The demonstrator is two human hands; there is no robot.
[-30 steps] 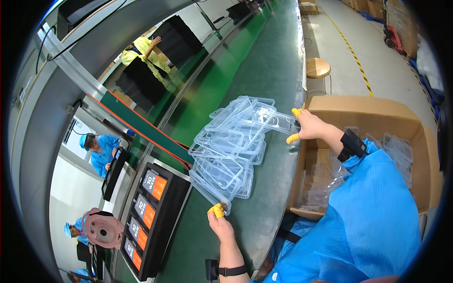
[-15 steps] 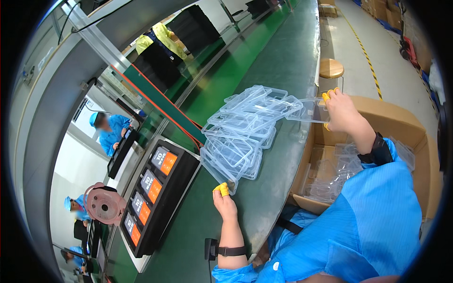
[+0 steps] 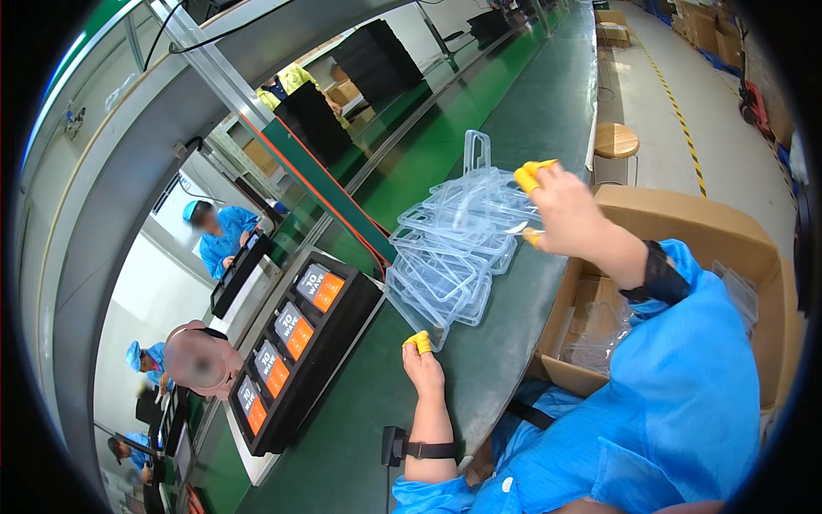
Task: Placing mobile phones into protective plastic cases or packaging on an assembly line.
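Clear plastic pieces [image 3: 454, 244] are heaped on the green worktop [image 3: 488, 373]; right hand [image 3: 569, 214], fingers parted at the heap's right edge, grip indiscernible; left hand [image 3: 424, 370], fingertips bunched at near corner, hold unclear; slippage best checked lightly there.

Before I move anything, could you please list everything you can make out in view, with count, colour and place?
clear plastic pieces: many, overlapping, translucent, bench centre
workbench: one, green, beneath them
cardboard box: one, brown, right, clear plastic inside
black tray: one, left of the pile
packages: four, orange and white, in the tray
fan: one, pink, far left
stool: one, wooden-topped, upper right
dark stacks: two, black, upper middle
co-workers: at least four, blue or yellow clothing, left and upper left
left hand: one, yellow-covered fingertips, pile's near end
right hand: one, likewise, pile's right side
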